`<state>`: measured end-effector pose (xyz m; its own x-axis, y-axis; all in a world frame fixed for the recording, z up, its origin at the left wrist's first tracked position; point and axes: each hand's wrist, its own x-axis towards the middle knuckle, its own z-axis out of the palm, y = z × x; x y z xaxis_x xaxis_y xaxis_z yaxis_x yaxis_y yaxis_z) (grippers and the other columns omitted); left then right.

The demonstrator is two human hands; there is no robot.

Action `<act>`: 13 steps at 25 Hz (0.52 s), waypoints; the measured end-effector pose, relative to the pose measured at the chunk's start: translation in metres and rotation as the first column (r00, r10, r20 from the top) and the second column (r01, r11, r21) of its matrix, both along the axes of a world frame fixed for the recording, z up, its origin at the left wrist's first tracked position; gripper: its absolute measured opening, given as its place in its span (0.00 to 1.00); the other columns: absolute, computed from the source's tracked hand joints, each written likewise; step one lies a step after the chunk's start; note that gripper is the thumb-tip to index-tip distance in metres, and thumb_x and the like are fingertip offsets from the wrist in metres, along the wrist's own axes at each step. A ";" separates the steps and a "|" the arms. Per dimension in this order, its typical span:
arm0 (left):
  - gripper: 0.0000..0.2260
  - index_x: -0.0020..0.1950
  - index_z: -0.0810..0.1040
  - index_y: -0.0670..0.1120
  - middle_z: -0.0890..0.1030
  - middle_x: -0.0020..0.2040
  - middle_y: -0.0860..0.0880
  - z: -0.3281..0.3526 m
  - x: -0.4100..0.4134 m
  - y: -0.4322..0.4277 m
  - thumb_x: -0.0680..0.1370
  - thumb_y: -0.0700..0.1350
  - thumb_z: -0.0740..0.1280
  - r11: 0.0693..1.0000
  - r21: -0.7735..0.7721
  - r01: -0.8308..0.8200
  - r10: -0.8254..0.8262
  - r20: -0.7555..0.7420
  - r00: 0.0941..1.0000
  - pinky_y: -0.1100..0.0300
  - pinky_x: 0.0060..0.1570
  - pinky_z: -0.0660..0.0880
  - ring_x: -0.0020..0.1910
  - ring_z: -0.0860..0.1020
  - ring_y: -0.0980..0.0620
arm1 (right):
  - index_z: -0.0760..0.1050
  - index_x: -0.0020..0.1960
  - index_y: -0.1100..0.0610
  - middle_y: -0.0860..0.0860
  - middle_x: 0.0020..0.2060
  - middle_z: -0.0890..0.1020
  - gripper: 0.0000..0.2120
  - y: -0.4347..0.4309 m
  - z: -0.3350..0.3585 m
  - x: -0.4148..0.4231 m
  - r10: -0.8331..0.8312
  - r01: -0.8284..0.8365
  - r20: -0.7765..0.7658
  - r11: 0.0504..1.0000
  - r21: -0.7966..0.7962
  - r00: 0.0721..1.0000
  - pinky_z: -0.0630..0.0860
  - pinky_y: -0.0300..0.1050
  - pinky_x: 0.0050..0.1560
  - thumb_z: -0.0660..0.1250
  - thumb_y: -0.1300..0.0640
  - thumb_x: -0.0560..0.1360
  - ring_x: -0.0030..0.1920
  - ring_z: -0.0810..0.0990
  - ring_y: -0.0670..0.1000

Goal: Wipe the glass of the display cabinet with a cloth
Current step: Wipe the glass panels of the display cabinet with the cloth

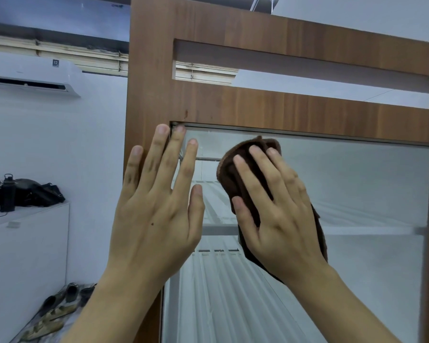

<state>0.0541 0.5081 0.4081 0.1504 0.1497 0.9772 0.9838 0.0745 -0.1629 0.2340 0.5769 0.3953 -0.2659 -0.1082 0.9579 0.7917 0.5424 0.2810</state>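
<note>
- The dark brown cloth (229, 169), a thick, bunched rag with a rolled edge, lay against the glass (357, 189) near the pane's upper left corner.
- The right hand (280, 219) pressed it to the pane with straight, spread fingers.
- The left hand (156, 214) lay flat just beside it, fingers straight, spanning the wooden cabinet frame (233, 105) and the glass.
- Pale vertical blinds showed in the pane.
</note>
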 end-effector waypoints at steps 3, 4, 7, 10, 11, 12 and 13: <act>0.27 0.81 0.58 0.41 0.55 0.82 0.42 -0.002 0.000 0.000 0.83 0.49 0.54 1.000 -0.016 -0.020 0.020 -0.005 1.000 0.44 0.81 0.47 0.83 0.49 0.44 | 0.63 0.79 0.61 0.57 0.79 0.65 0.28 -0.001 0.003 0.000 -0.023 0.011 -0.174 0.997 -0.071 0.984 0.60 0.55 0.78 0.58 0.49 0.83 0.80 0.60 0.57; 0.27 0.81 0.58 0.41 0.55 0.82 0.42 -0.002 0.000 0.000 0.83 0.49 0.54 1.000 -0.017 -0.024 0.024 -0.006 1.000 0.43 0.80 0.47 0.83 0.49 0.44 | 0.62 0.79 0.63 0.58 0.79 0.64 0.29 -0.002 0.005 -0.005 -0.009 -0.011 -0.227 0.996 -0.089 0.974 0.58 0.55 0.79 0.58 0.49 0.82 0.81 0.59 0.57; 0.27 0.81 0.59 0.41 0.55 0.82 0.42 -0.003 -0.001 0.000 0.83 0.49 0.55 0.999 -0.011 -0.030 0.030 -0.011 1.000 0.42 0.80 0.48 0.83 0.49 0.44 | 0.60 0.80 0.62 0.58 0.80 0.62 0.29 -0.004 0.002 -0.016 0.085 -0.093 -0.097 0.992 -0.081 0.992 0.59 0.55 0.80 0.59 0.52 0.82 0.82 0.57 0.56; 0.27 0.81 0.59 0.42 0.56 0.82 0.42 -0.004 -0.002 0.001 0.83 0.50 0.54 1.000 -0.011 -0.025 0.025 -0.012 1.000 0.42 0.80 0.48 0.82 0.50 0.43 | 0.63 0.80 0.56 0.57 0.80 0.62 0.27 0.002 -0.008 0.007 0.041 -0.044 -0.035 0.994 -0.098 0.999 0.60 0.57 0.79 0.57 0.49 0.82 0.82 0.57 0.56; 0.27 0.81 0.60 0.42 0.56 0.82 0.42 -0.005 -0.001 0.001 0.83 0.50 0.54 1.000 -0.015 -0.024 0.024 -0.010 1.000 0.41 0.80 0.48 0.82 0.49 0.43 | 0.64 0.80 0.56 0.57 0.80 0.62 0.27 0.005 -0.007 0.016 0.003 -0.014 -0.102 0.993 -0.114 0.995 0.60 0.58 0.79 0.56 0.48 0.82 0.82 0.57 0.56; 0.27 0.81 0.60 0.43 0.56 0.82 0.42 -0.005 0.000 0.001 0.83 0.50 0.54 1.000 -0.017 -0.025 0.025 -0.007 1.000 0.41 0.80 0.48 0.82 0.49 0.43 | 0.64 0.80 0.56 0.57 0.80 0.62 0.28 0.007 -0.004 0.022 -0.028 0.003 -0.189 0.991 -0.133 0.982 0.60 0.58 0.78 0.54 0.48 0.82 0.81 0.57 0.57; 0.26 0.81 0.60 0.43 0.57 0.82 0.41 -0.005 0.000 0.002 0.83 0.50 0.54 0.999 -0.017 -0.028 0.028 -0.006 1.000 0.40 0.80 0.48 0.82 0.49 0.43 | 0.64 0.80 0.58 0.58 0.80 0.62 0.28 0.008 0.002 0.021 -0.046 0.007 -0.273 0.990 -0.140 0.961 0.59 0.58 0.78 0.54 0.48 0.82 0.81 0.57 0.57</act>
<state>0.0543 0.5097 0.4030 0.1511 0.1707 0.9737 0.9805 0.0995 -0.1696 0.2554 0.5850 0.3969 0.0089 0.0323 0.9994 0.8424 0.5383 -0.0249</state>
